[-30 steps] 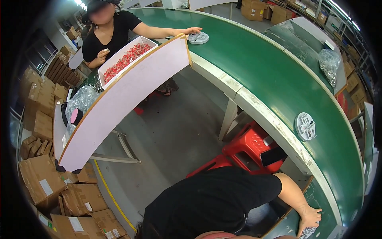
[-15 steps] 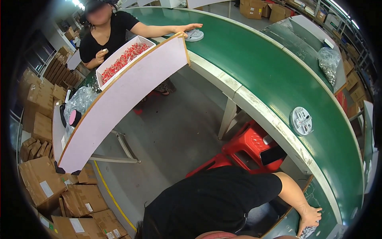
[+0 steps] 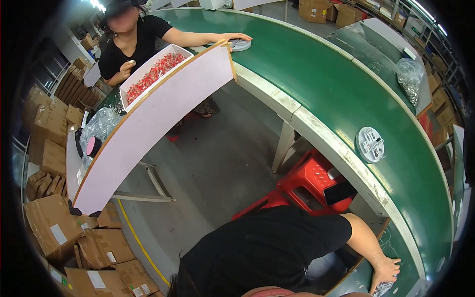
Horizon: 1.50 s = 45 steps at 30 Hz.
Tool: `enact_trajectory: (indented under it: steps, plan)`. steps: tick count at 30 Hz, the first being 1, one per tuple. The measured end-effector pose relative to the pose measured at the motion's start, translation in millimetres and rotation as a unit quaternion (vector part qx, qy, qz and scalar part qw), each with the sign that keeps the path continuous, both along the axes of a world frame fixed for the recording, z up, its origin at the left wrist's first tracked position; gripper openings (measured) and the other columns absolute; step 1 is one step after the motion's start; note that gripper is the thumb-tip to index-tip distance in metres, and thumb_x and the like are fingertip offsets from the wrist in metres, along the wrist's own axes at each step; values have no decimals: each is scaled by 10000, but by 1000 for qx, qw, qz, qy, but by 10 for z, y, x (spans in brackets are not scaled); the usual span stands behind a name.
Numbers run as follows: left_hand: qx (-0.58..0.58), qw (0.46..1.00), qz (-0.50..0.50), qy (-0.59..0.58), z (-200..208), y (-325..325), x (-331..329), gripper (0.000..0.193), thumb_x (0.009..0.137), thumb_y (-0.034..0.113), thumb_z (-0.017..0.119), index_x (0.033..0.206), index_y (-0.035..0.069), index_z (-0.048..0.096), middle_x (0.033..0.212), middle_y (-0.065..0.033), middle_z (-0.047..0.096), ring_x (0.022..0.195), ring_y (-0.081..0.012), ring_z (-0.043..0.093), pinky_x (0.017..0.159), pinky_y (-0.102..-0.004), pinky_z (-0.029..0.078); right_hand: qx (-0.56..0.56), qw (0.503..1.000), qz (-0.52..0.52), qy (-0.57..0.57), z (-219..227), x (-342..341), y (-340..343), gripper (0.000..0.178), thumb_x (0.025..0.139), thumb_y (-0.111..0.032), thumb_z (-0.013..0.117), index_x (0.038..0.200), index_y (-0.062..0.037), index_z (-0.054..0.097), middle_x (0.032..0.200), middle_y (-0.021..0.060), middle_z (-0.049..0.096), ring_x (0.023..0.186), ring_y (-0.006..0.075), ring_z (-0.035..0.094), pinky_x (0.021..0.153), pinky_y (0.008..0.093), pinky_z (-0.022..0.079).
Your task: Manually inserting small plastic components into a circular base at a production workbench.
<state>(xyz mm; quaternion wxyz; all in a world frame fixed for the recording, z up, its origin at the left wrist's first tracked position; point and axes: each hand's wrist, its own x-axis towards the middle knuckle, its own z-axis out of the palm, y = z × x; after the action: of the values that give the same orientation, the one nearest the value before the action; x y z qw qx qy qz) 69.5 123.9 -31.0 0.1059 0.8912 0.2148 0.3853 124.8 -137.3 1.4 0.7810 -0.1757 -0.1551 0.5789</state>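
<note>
At the lower right, my left hand rests low over the green worktop, its fingers bent around a grey-and-white patterned piece. The lower picture edge cuts off that piece, so its full shape is hidden. My bare forearm comes out of a black short sleeve. My right hand is outside the picture. Beyond my left hand, a round, pale grey disc with small dark parts lies flat on the curved green conveyor belt.
Across the belt, a co-worker's hand touches another pale disc. A white box of red-tipped parts stands beside a pale partition. Red plastic stools stand under the belt, with a dark phone-like slab. Cartons are stacked left.
On the belt, the nearer disc has shifted slightly up and left, toward the co-worker. The co-worker's outstretched hand has come down onto the far disc. My left hand stays in place.
</note>
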Motion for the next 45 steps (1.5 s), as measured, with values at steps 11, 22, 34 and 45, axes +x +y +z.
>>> enact_trajectory:
  steps: [11, 22, 34, 45]
  plan:
    - [-20, 999, -5, 36, 12, 36, 20, 810, 749, 672, 644, 1248, 43, 541, 1238, -238, 559, 1153, -424, 516, 991, -706, 327, -9, 999, -16, -49, -29, 6, 37, 332, 1006, -204, 379, 681, -194, 310, 540, -54, 245, 461, 90, 221, 431, 253, 244]
    - [36, 998, 46, 17, -476, 379, 375, 1053, 623, 881, 550, 1212, 9, 583, 1196, -274, 575, 1113, -434, 531, 1020, -678, 293, 9, 998, 18, -55, 12, -53, 0, 311, 1004, -217, 398, 700, -191, 335, 553, -53, 258, 476, 93, 242, 445, 259, 250]
    - [8, 1000, 23, 11, -111, 76, 109, 802, 729, 682, 645, 1228, 61, 548, 1232, -233, 561, 1133, -419, 523, 982, -697, 338, 0, 997, 1, -72, -12, 39, -15, 309, 997, -221, 408, 697, -192, 340, 557, -52, 260, 485, 98, 252, 456, 267, 256]
    - [4, 999, 24, 22, -119, 77, 164, 777, 713, 660, 684, 1207, 72, 569, 1213, -222, 577, 1134, -404, 531, 980, -689, 347, -4, 993, -2, -119, -16, 61, -38, 306, 997, -225, 407, 699, -193, 346, 561, -56, 265, 478, 94, 239, 450, 261, 237]
